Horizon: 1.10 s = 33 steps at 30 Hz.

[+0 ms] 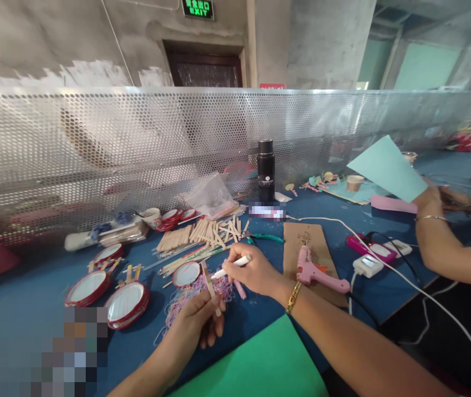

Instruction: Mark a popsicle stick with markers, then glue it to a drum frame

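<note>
Between the thumb and fingers of my left hand (203, 320) is a flat wooden stick (210, 286), held upright at a slant. My right hand (250, 268) grips a white pen (235, 266) whose tip points at the stick's upper part; whether it touches I cannot tell. Below and behind both hands lies a tangle of pink and purple strings (177, 309). A pink tube (240, 290) rests under my right hand. Just behind the strings is a round white disc with a red rim (186, 274). A pile of wooden sticks (208, 232) lies farther back.
Red-rimmed round pieces (126, 304) stand at the left. A pink glue gun (316, 273) lies on cardboard (301, 237) at the right, near cables and a power strip (370, 251). Green paper (256, 366) is in front; a black bottle (266, 176) stands behind. Another person's hand (429, 196) holds blue paper.
</note>
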Available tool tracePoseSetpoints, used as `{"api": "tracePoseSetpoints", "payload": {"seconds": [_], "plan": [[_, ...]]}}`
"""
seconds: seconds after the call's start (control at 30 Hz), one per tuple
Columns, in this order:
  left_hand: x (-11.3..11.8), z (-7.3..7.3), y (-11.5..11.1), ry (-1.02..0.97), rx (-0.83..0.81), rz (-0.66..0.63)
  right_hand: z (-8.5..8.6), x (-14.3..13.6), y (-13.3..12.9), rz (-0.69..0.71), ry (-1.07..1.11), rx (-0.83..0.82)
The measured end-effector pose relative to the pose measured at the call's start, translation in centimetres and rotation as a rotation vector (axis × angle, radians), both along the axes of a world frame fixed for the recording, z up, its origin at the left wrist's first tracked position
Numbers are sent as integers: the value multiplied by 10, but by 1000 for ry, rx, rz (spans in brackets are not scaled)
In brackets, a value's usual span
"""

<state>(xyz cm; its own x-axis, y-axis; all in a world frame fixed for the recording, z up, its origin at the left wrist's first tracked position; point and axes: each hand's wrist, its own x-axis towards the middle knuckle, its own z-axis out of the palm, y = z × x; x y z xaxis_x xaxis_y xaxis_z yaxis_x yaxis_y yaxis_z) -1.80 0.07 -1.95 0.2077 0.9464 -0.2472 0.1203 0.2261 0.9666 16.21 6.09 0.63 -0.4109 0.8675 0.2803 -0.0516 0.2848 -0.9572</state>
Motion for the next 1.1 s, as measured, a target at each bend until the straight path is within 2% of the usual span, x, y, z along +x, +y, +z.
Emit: {"api": "tracePoseSetpoints", "payload": {"seconds": [0.27, 0.47, 0.67, 1.1], "plan": [[2, 5, -1, -19, -9, 24, -4, -3, 3, -3, -6, 10], [0, 4, 1, -12, -28, 14, 1, -2, 4, -90, -25, 59], [2, 5, 1, -7, -25, 47, 9, -3, -3, -55, -32, 6], [3, 11, 0, 6, -34, 28, 0, -2, 4, -37, -30, 26]]}}
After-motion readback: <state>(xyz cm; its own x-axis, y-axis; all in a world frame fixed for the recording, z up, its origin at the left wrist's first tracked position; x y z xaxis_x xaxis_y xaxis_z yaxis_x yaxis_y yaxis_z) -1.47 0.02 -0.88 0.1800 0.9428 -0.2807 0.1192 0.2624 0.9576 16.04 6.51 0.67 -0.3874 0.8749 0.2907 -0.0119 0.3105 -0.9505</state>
